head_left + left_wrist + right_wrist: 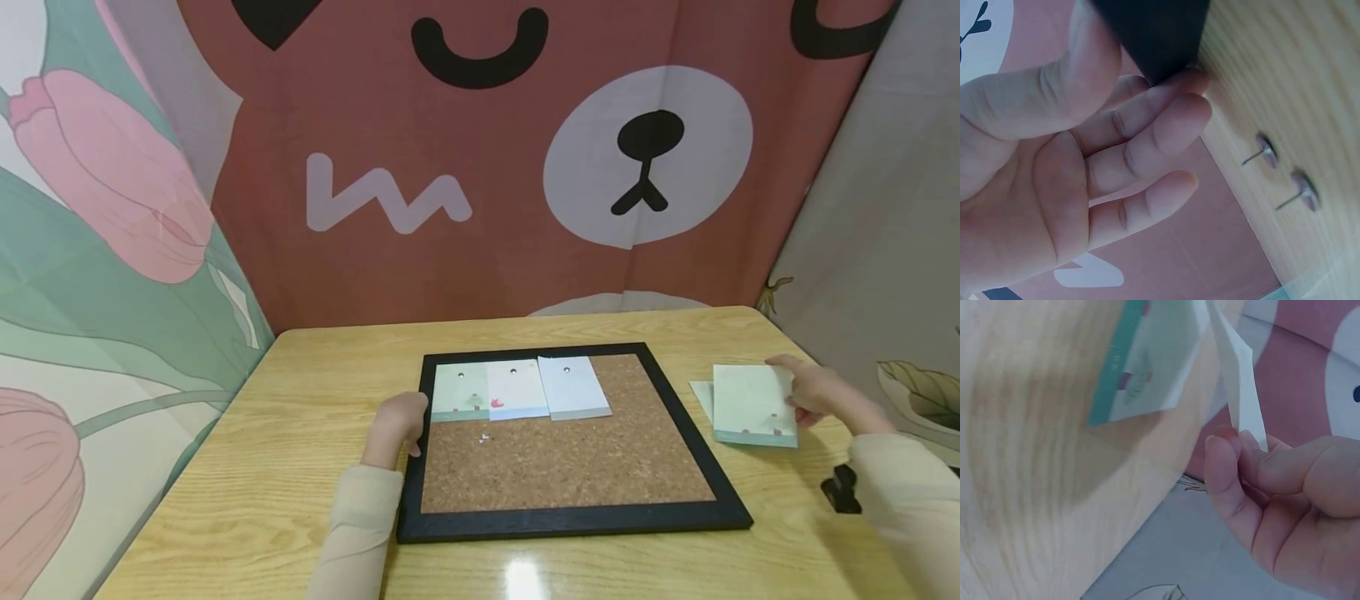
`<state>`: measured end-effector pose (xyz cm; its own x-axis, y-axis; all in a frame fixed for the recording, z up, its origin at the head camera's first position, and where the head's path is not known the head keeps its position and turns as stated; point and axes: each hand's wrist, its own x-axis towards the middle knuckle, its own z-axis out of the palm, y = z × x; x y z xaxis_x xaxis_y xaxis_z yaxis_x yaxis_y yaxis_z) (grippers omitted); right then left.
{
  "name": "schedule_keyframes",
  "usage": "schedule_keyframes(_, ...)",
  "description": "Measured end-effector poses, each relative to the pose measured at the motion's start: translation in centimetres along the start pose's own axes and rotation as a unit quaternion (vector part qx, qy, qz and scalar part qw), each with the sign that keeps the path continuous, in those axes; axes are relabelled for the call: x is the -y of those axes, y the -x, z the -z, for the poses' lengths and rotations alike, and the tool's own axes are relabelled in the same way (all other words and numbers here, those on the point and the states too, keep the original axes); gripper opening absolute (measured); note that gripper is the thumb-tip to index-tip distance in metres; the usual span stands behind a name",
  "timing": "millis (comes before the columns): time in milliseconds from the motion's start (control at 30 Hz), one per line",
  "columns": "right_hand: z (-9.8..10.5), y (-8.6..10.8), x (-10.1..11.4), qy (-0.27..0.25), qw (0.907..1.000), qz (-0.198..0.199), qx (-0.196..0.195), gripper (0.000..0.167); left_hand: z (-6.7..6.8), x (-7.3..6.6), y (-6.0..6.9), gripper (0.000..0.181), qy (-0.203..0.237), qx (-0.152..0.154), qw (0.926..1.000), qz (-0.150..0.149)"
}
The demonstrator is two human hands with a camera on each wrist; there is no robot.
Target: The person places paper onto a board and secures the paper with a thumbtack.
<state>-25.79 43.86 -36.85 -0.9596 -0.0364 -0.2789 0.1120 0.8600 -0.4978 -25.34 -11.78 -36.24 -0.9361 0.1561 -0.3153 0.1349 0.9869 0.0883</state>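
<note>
My left hand [397, 423] grips the left edge of a black-framed cork board [570, 467]; in the left wrist view, thumb and fingers lie on either side of the frame [1160, 37]. Three notepaper sheets sit in a row on the board's upper part: a green one [457, 396], a white one [517, 400] and a bluish one [576, 396], each with a tack near its top. To the right of the board, my right hand [817, 392] pinches the right edge of a pale green notepaper sheet [750, 400]. Another sheet [702, 393] shows partly behind it.
Two thumbtacks [1266, 150] lie points up on the wooden table [300, 433] in the left wrist view. A small pale item [484, 438] is on the cork. Near the right sleeve is a small black object [842, 490]. Printed curtains [480, 275] stand behind the table.
</note>
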Motion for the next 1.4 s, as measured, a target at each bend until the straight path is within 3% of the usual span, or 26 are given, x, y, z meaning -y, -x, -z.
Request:
schedule_keyframes(133, 0.3, -1.0, -1.4, -0.011, 0.9989, 0.033, -0.031, 0.070, 0.0, 0.0, 0.1, 0.039, -0.003, -0.005, 1.0000, -0.003)
schedule_keyframes(233, 0.3, -0.6, -0.6, -0.015, 0.9980, 0.046, -0.040, 0.075, 0.0, 0.1, 0.1, 0.039, -0.008, -0.007, 0.9999, -0.007)
schedule_keyframes(467, 0.2, 1.9, 3.2, -0.025, 0.9963, 0.078, -0.028, 0.057, 0.0, 0.0, 0.2, 0.039, -0.012, -0.008, 0.9999, -0.007)
schedule_keyframes(700, -0.6, 2.0, 4.3, -0.039, 0.9915, 0.121, -0.028, 0.052, 0.0, -0.1, 0.2, 0.038, -0.011, -0.005, 0.9999, -0.002)
schedule_keyframes(1033, -2.5, 1.0, 6.5, -0.066, 0.9894, 0.130, 0.006, 0.051, 0.0, -0.3, 0.3, 0.037, 0.000, -0.007, 1.0000, 0.003)
schedule_keyframes(1400, -4.1, 0.5, 8.5, -0.080, 0.9869, 0.139, 0.009, 0.051, -0.2, -0.1, 0.2, 0.039, -0.007, -0.008, 0.9999, 0.004)
